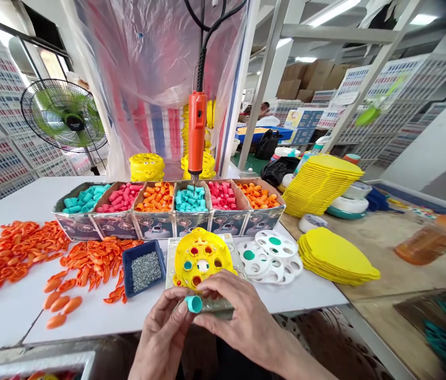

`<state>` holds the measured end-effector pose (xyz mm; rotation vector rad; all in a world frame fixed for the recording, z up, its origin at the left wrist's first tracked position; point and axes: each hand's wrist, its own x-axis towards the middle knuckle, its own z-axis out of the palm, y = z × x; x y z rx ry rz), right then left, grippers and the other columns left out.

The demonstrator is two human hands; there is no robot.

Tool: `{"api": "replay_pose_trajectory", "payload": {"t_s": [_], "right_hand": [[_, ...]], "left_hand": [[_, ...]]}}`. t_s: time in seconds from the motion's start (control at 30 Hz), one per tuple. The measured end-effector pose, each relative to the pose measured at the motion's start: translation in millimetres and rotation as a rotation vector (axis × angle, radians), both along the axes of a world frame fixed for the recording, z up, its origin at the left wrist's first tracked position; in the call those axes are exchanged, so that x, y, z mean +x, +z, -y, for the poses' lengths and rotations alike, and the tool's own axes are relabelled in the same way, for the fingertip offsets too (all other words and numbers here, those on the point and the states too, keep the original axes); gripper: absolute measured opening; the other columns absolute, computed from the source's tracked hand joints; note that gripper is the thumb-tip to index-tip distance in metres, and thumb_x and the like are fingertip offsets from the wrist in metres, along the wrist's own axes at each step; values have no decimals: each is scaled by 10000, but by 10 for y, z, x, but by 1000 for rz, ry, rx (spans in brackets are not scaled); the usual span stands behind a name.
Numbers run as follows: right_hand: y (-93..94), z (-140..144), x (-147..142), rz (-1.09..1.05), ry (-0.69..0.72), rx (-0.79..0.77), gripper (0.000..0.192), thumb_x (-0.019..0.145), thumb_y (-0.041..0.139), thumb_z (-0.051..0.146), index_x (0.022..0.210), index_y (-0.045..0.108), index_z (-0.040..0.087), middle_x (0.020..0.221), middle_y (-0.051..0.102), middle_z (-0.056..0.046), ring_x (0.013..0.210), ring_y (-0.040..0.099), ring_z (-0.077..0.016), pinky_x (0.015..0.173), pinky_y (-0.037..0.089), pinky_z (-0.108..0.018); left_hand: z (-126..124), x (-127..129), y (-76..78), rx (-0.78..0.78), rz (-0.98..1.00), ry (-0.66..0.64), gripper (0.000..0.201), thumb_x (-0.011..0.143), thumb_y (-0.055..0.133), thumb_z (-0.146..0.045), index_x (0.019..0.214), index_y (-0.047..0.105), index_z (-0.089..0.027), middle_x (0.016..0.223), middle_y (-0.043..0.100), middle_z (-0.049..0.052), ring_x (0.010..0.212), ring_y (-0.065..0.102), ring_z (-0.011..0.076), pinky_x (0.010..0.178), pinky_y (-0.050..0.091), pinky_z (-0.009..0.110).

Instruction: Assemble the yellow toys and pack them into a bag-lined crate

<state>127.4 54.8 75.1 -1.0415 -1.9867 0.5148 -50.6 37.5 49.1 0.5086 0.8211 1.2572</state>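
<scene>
White table with a far row of cardboard boxes filled with teal, pink and orange caps; an orange electric screwdriver hangs above the row. Loose orange pieces lie at left, stacked yellow plates at right, white discs beside them. Near centre, a yellow round housing stands tilted, next to a blue tray of screws. The right hand grasps the housing's near edge. The left hand pinches a teal cap between its fingertips, just below the housing.
</scene>
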Motion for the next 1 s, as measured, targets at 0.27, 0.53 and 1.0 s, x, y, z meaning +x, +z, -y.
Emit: {"api": "replay_pose_trajectory", "payload": {"t_s": [0.27,0.53,1.0], "right_hand": [[-49,46,-95,-78,-75,56,143,915,729,340,948,646,228,898,699,0,833,653,-158,745,498,-279],[-117,77,-102,-82,-93,76,138,894,726,240,993,631,232,936,709,-6,857,662,-168,774,522,-298],[102,9,148,-13,-34,-19,199,979,631,370,1110,718,246,981,758,-38,887,709,-187,792,579,-288]], "left_hand": [[26,52,-14,-2,29,24,257,709,913,-263,933,790,-237,1052,754,25,1061,682,202,871,574,226],[10,63,-78,-22,45,-40,264,721,907,-295,939,787,-208,1033,739,39,972,684,183,924,562,261],[15,97,-120,-27,-8,-161,365,733,889,-431,969,777,-176,890,721,55,750,655,146,681,555,249]]}}
